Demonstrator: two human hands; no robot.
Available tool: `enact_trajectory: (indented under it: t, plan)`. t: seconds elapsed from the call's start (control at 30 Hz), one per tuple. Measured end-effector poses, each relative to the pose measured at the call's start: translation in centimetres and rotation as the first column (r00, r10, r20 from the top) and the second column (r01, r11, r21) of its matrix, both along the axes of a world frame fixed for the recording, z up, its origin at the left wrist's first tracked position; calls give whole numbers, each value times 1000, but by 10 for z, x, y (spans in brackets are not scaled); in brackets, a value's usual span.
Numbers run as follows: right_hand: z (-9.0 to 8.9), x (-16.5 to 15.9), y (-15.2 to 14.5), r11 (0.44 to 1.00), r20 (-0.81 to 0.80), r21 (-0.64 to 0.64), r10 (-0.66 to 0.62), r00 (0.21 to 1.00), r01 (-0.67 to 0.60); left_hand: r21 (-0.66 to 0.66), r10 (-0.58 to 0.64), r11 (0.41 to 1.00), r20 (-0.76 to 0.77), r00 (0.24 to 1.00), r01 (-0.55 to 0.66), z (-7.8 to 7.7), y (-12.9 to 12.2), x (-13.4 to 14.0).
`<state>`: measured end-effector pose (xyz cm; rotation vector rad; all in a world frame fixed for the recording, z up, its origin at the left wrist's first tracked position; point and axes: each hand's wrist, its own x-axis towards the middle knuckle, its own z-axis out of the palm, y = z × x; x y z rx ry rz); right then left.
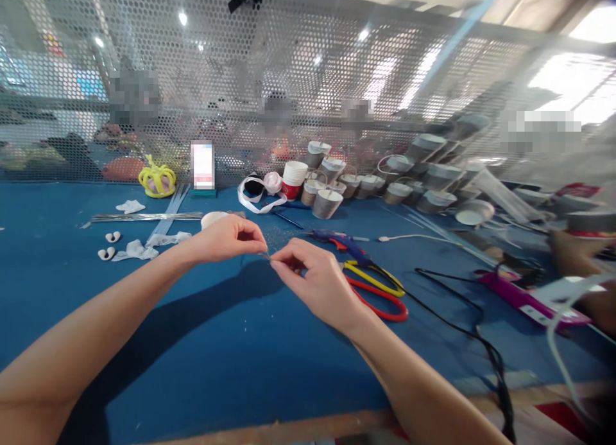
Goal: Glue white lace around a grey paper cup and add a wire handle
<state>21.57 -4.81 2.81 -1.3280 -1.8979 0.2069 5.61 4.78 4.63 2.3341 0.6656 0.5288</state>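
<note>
Left hand (231,241) and right hand (314,275) meet above the middle of a blue-topped bench (226,361), each with thumb and fingers pinched closely together. Between their fingertips is a thin, greyish, wire-like piece (266,256), gripped from both sides and too small to make out further.

Just behind the left hand sits a round white object (214,219), partly hidden by it. To the left lie a bundle of thin silvery rods (144,218), crossing translucent pale strips (172,207), and a crumpled piece of white lace (137,250).

Near the right hand rests a dark-blue glue gun (353,247) with an orange trigger; closer in is a tool with one yellow and one red looped handle (385,292), its far end hidden.

Towards the back stand a yellow crown-shaped piece (157,180), a lit phone (203,165), stacked white-and-red paper cups (292,178) and several small grey buckets (328,203). At the right lies a magenta power strip (511,294).
</note>
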Motion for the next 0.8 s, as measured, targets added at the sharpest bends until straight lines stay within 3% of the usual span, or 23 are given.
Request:
enact_trajectory:
  t: [0.13,0.23,0.3,0.37,0.47,0.67,0.8]
  plan:
    - [-3,3,7,991,-260,-117,-96,961,68,-132,-20,991,50,999,26,-9,0,4]
    - [-6,7,12,975,-332,-192,-169,928,109,-3,-17,1000,62,998,17,-10,-10,8]
    - [-7,9,14,971,-296,-195,-196,935,141,196,-4,981,56,998,-8,-8,-18,9]
    - [-7,9,13,974,-215,-146,-202,956,173,393,7,919,37,999,-21,-5,-25,10]
    - [-6,8,9,983,-73,-47,-181,981,178,537,31,843,-13,999,-19,-1,-29,9]
    - [-2,3,2,997,166,24,-69,984,66,573,46,820,-48,998,-10,2,-24,8]
    - [-1,2,1,999,190,42,2,982,-10,496,29,869,-41,999,-5,4,-16,5]
